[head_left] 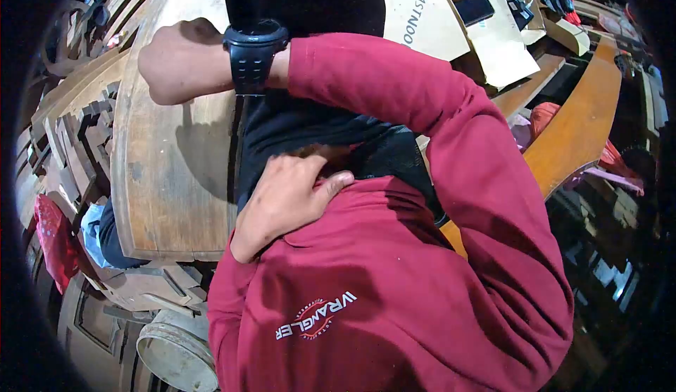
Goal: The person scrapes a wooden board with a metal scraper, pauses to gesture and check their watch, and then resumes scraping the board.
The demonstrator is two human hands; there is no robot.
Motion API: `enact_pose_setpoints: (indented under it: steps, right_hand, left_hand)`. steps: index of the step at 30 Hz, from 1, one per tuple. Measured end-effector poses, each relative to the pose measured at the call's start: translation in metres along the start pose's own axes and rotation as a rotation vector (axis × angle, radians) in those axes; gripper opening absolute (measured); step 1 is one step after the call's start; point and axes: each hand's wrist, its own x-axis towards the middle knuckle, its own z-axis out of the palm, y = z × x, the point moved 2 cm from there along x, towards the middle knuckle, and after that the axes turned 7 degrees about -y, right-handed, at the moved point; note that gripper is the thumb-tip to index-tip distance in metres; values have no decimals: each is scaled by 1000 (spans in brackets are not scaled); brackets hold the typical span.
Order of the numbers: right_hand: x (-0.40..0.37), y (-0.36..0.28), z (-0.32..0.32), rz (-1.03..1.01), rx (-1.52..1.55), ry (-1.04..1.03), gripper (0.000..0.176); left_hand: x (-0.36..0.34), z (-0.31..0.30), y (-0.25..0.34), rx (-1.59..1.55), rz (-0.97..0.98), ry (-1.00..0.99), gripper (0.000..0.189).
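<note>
I look down at my own chest in a red sweatshirt (394, 300) with a white Wrangler logo. My left hand (285, 198) lies at the neckline, its fingers curled over the red collar edge where black fabric (310, 128) shows beneath. My right arm, in a red sleeve, is bent across in front of me. It wears a black wristwatch (253, 54). My right hand (179, 61) is closed in a fist above a curved wooden panel (169, 181). Whether the fist holds anything is hidden.
Cut wooden pieces (77, 124) are stacked at the left. A red cloth (53, 240) and a metal bucket (176, 353) sit lower left. Cardboard sheets (422, 11) lie at the top. A long orange-brown curved board (577, 124) runs along the right.
</note>
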Motion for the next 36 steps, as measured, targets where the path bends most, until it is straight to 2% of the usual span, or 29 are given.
enact_pose_setpoints:
  steps: [2,3,5,8,15,18,21,24,27,30,33,36]
  right_hand:
    - [0,-2,0,3,-4,8,27]
    - [0,-1,-1,6,-6,11,27]
    - [-3,-1,-2,-3,53,26,26]
    - [-1,-2,-2,8,21,27,25]
    - [-4,-2,-3,-14,25,34,25]
    - [-4,-3,-5,31,67,11,25]
    - [-3,-3,-6,41,73,13,25]
    - [-2,-4,-6,32,40,-30,26]
    - [-4,-4,-5,-4,53,58,27]
    - [-4,-5,-7,40,75,9,27]
    - [-2,-5,-4,32,63,46,27]
    - [-2,-5,-4,31,56,51,27]
  left_hand:
    - [7,-4,-4,-5,-50,148,17]
    - [11,-6,-10,-17,-38,250,15]
    - [20,-8,-33,197,-23,384,16]
    - [24,-15,-45,223,79,546,17]
    - [27,-3,-43,333,48,682,22]
    - [34,-2,-68,325,30,694,23]
    - [34,-4,-79,151,125,675,19]
    - [30,-8,-78,-109,88,603,16]
    - [31,-11,-82,-98,125,585,16]
    - [32,-8,-86,-352,29,565,14]
    - [31,-7,-86,-242,97,621,14]
    - [31,-3,-73,67,122,692,26]
